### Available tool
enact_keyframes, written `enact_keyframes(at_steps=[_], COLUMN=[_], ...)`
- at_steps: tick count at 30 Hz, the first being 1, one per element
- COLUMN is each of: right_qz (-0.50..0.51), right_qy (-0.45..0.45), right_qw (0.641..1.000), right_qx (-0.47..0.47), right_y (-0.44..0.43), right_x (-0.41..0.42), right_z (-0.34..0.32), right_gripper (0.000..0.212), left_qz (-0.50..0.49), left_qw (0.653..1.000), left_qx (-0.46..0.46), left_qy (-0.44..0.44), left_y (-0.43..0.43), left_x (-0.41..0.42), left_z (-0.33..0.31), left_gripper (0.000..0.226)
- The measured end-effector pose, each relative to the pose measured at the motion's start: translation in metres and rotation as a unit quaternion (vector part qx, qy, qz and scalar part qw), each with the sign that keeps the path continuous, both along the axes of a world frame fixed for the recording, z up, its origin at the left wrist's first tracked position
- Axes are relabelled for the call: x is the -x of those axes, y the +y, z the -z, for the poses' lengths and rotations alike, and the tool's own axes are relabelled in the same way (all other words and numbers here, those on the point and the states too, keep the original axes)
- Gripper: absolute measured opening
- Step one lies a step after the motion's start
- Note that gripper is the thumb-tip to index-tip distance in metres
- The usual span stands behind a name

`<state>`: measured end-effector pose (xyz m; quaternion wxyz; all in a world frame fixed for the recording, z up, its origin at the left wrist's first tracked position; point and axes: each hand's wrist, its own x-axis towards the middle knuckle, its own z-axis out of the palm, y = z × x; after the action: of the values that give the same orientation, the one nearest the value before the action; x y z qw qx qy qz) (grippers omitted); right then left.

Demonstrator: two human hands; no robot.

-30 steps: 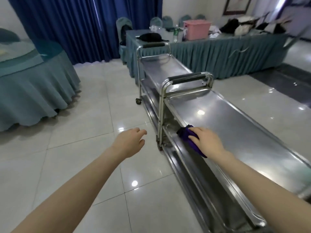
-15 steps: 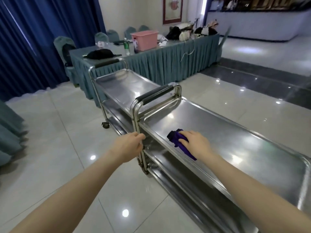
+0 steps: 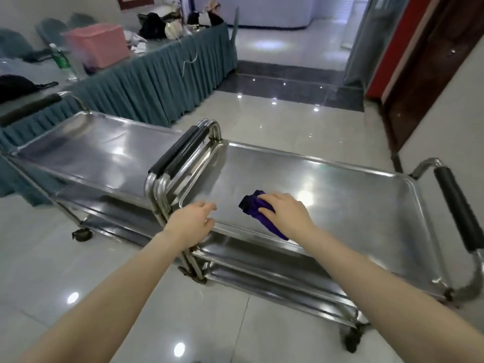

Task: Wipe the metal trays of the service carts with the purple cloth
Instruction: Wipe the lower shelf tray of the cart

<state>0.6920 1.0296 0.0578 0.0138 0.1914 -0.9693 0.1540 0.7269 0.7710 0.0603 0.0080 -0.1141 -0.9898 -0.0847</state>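
Observation:
Two steel service carts stand end to end. The near cart's top metal tray (image 3: 353, 195) lies in front of me, the far cart's top tray (image 3: 104, 150) to the left. My right hand (image 3: 285, 213) presses the crumpled purple cloth (image 3: 255, 208) flat onto the near tray, close to its front left corner. My left hand (image 3: 191, 222) rests on the tray's front left corner, beside the cart's upright tubes, fingers curled over the rim. Lower shelves (image 3: 262, 260) show under the top tray.
Black padded handles stand between the carts (image 3: 180, 153) and at the near cart's right end (image 3: 455, 208). A long table with a teal skirt (image 3: 157, 82) holds a pink box (image 3: 98, 48), a bottle and bags. A dark door (image 3: 429, 74) is at the right. Glossy tiled floor surrounds the carts.
My view has swung to the right, facing the near cart's side. My left hand has come from the air onto the tray's corner. My right hand still holds the cloth on the tray.

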Motion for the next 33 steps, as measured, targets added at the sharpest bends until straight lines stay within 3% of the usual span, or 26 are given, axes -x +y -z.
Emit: enact_keyframes(at_steps=[4,9,18,24,29,33], right_qz=[0.062,0.097,0.084,0.077,0.066,0.057], right_qy=[-0.031,-0.088,-0.140,-0.164,-0.112,-0.039], right_qw=[0.998,0.991,0.986,0.983,0.990,0.995], right_qx=[-0.010,-0.010,-0.024,-0.029,-0.048,-0.070], right_y=[-0.035,-0.076,-0.109,-0.121,-0.120,-0.124], right_x=[-0.021,-0.048,-0.063,-0.036,0.020,0.057], right_z=[0.016,0.043,0.124,0.237,0.367,0.455], right_gripper=[0.037,0.039,0.044,0.044,0.044,0.044], left_qz=[0.040,0.012,-0.015,-0.028,-0.006,-0.049], left_qw=[0.999,0.997,0.993,0.986,0.993,0.992], left_qx=[-0.019,-0.015,-0.057,-0.089,-0.098,-0.118], left_qy=[-0.023,-0.072,-0.103,-0.142,-0.066,-0.018], left_y=[-0.034,-0.070,-0.091,-0.086,-0.089,-0.091], left_x=[0.015,0.016,0.005,0.026,0.082,0.121], left_z=[0.024,0.060,0.133,0.247,0.374,0.454], left_gripper=[0.038,0.036,0.037,0.042,0.046,0.047])
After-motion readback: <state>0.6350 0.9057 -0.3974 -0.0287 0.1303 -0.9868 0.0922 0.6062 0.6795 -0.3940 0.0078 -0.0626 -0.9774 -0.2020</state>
